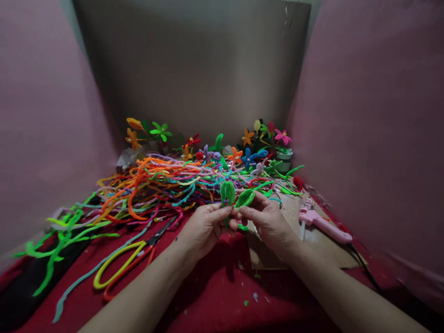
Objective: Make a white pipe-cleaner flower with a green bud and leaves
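Observation:
Close together over the red cloth, my two hands work on green pipe-cleaner pieces. My left hand is closed, thumb against fingers, on the base of an upright green pipe-cleaner leaf. With thumb and fingers pinched, my right hand holds a second green pipe-cleaner leaf, tilted up to the right. The two leaves sit side by side, their lower ends partly hidden by my fingers. Whether they are joined I cannot tell.
A heap of colourful pipe cleaners lies behind my hands. Scissors with yellow and orange handles rest at left. On a cardboard sheet at right lies a pink glue gun. Finished pipe-cleaner flowers stand at the back near a jar.

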Tool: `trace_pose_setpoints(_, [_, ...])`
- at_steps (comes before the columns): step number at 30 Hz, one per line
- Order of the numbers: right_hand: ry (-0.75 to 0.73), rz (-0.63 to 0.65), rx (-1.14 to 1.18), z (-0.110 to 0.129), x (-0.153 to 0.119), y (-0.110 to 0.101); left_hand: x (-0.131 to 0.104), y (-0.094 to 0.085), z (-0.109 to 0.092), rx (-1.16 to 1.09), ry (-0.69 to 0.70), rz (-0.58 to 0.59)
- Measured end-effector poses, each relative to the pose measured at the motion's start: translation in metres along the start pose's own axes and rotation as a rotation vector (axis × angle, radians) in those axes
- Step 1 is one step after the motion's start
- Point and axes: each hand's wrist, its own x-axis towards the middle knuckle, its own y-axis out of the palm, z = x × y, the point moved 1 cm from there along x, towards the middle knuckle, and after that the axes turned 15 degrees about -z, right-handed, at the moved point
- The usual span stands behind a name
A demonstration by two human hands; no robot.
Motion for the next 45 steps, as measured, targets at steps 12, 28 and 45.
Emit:
trace_pose_setpoints(12, [0.014, -0.138, 0.099, 0.010, 0.008, -0.015, -0.001, -0.001, -0.006, 0.273, 0.222, -0.198])
trace_pose_setpoints(28, [0.245, -0.179, 0.136, 0.005, -0.001, -0.015, -0.004, -0.001, 0.001, 0.116, -0.013, -0.309])
trace_pose_setpoints(45, [0.218, -0.155, 0.172, 0.006, -0.001, -0.015, 0.007, -0.008, -0.010, -0.019, 0.192, -0.373])
